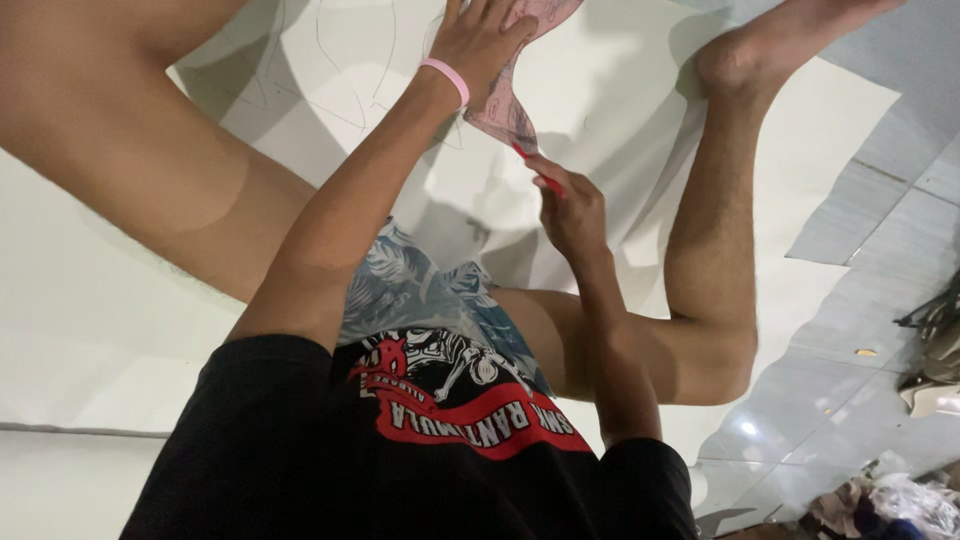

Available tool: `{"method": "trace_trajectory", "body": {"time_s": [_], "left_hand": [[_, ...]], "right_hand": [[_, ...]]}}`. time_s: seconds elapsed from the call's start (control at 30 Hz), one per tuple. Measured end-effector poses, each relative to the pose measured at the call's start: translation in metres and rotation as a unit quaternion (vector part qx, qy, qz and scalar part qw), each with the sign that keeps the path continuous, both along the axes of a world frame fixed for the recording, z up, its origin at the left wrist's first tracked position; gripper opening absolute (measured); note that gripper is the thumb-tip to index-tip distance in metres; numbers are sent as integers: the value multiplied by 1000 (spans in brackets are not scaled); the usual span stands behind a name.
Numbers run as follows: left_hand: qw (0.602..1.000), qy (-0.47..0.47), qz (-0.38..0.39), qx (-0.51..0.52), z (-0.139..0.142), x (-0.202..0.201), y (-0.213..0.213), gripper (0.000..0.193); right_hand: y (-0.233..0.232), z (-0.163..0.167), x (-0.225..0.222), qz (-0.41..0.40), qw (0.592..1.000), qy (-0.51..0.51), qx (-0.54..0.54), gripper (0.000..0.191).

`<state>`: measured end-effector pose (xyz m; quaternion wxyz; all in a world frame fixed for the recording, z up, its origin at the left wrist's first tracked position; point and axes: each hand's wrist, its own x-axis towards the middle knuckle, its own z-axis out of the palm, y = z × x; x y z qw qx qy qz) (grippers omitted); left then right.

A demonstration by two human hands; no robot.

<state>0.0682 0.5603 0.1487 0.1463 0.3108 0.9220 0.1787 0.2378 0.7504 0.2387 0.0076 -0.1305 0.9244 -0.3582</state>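
I sit on the floor with my legs spread over a large white sheet (100, 300). My left hand (480, 40), with a pink wristband (447, 78) on the wrist, presses flat on a pinkish patterned paper piece (505, 115) lying on the sheet. My right hand (572, 215) grips a red pen (535, 168), whose tip rests at the lower edge of that paper piece. Thin curved lines (340, 60) are drawn on the sheet to the left of my left hand.
My left thigh (130, 130) crosses the upper left; my bent right leg (715, 230) and foot (780, 35) lie at the right. Grey floor tiles (860, 300) show beyond the sheet's right edge, with dark items (935, 320) and crumpled clutter (900, 500) at the far right.
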Motion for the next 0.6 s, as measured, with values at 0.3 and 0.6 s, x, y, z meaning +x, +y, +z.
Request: {"method": "trace_trajectory", "body": {"time_s": [0.3, 0.6], "left_hand": [[999, -2, 52, -1, -12, 2, 3, 94], [999, 35, 42, -1, -23, 6, 4, 65]], "right_hand": [[-45, -28, -36, 51, 998, -1, 37, 19], [17, -22, 15, -89, 996, 14, 16, 12]]}}
